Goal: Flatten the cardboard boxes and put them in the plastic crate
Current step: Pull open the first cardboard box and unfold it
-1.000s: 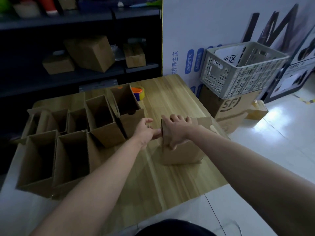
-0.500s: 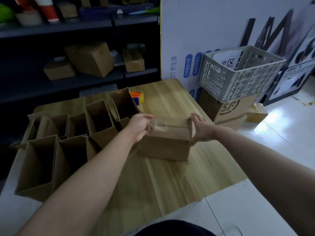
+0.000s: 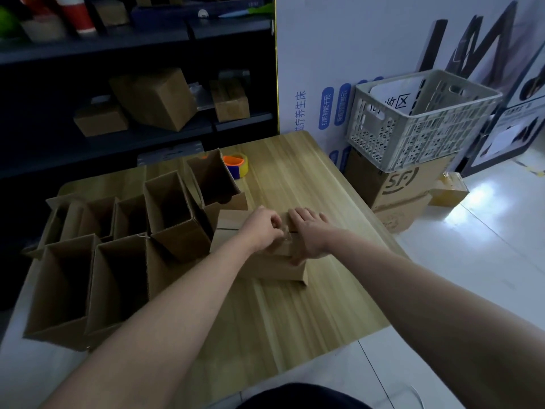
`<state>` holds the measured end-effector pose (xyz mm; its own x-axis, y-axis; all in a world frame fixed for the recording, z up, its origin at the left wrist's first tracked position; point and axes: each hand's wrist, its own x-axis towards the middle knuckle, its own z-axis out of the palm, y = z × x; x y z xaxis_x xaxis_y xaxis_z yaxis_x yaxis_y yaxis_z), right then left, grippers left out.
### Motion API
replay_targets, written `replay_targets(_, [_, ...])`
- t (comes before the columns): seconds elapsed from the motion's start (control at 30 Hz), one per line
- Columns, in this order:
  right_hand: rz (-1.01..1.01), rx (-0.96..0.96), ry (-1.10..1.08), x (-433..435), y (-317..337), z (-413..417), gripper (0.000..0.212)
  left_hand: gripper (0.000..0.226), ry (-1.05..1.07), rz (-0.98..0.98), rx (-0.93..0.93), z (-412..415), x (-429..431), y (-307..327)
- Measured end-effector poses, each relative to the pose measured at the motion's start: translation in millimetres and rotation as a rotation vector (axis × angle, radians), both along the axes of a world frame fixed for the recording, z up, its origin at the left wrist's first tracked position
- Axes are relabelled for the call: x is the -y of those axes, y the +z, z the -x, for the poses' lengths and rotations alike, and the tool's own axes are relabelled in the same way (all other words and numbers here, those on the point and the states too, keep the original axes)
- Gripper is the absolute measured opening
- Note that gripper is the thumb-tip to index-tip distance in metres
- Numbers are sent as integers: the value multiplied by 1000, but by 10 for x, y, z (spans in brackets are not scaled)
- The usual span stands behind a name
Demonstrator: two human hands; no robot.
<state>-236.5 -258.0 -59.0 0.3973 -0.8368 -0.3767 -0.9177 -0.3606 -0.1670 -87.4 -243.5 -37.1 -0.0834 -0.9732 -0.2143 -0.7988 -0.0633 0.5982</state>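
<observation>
1. Closed brown cardboard box (image 3: pixel 274 268), centre of the frame: its top seam is hidden under the left hand (image 3: pixel 261 230) and right hand (image 3: pixel 309 236). I cannot tell whether the left's curled fingers pinch anything.
2. Open brown cardboard boxes (image 3: pixel 177 237), left: the insides are too dark for me to see their bottoms.
3. Orange-and-yellow tape roll (image 3: pixel 239 166), upper centre: partly behind one open box.
4. Red-and-white cone (image 3: pixel 78 13), upper left: cut by the top edge.
5. White printed sheet (image 3: pixel 395 97) in the grey plastic crate (image 3: pixel 413 137): its lower part is behind the crate wall.

Closed brown cardboard box (image 3: pixel 272 270) on light wooden worktop (image 3: pixel 295 314). Left hand (image 3: pixel 262 228), fingers curled, pinches clear tape strip (image 3: pixel 284 236) at top seam. Right hand (image 3: pixel 309 234) presses flat on box top. Open brown cardboard boxes (image 3: pixel 171 214) to the left. White perforated plastic crate (image 3: pixel 418 134) sits on a printed carton (image 3: pixel 407 184) at right.
</observation>
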Motion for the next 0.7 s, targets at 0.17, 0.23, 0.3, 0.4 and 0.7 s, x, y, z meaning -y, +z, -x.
replay_targets(0.17, [-8,0,15,119,-23,63,127,6,75,-45,-377,-206,-38,-26])
replay_targets(0.23, [-26,-36,-2,181,6,167,126,9,229,-82,-566,-348,-34,7])
replay_targets(0.3, [-45,-77,-36,217,36,303,126,8,349,-33,-551,-521,-11,19])
replay_targets(0.4, [-43,-118,-56,237,67,353,123,11,371,36,-379,-673,-20,-3])
replay_targets(0.7, [-30,-102,86,113,-59,-336,140,11,252,-86,-223,-503,-163,-184])
